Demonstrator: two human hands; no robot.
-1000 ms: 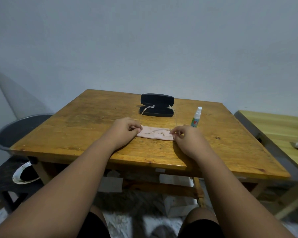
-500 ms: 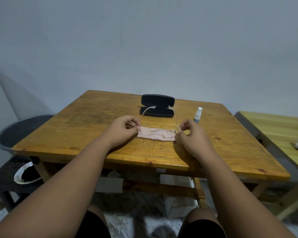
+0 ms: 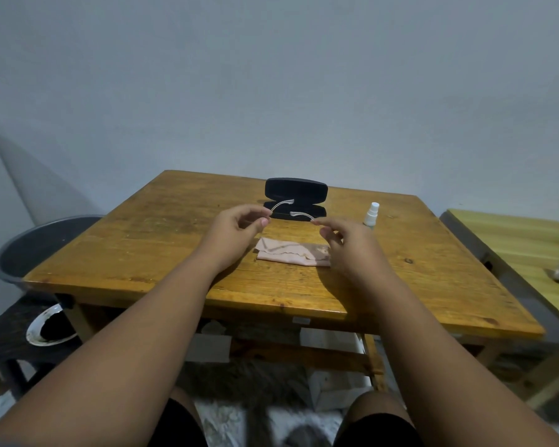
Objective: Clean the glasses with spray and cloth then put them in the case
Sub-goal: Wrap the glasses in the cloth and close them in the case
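Clear-framed glasses point(image 3: 283, 204) hang in the air above the wooden table point(image 3: 142, 250), their pale temples curving in front of the open black case point(image 3: 296, 198). My left hand point(image 3: 236, 230) pinches the left end of the frame and my right hand point(image 3: 346, 243) pinches the right end. The lenses are too transparent to make out. A folded pink cloth point(image 3: 291, 251) lies flat on the table below and between my hands. A small white spray bottle point(image 3: 371, 214) stands upright to the right of the case.
A dark round basin point(image 3: 36, 246) sits left of the table, with a white plate point(image 3: 50, 325) on a dark stool below it. A second, lighter table point(image 3: 523, 253) stands at the right. A grey wall rises behind.
Both hands have left the cloth's ends and risen, lifting the glasses off the table. The cloth stays lying flat.
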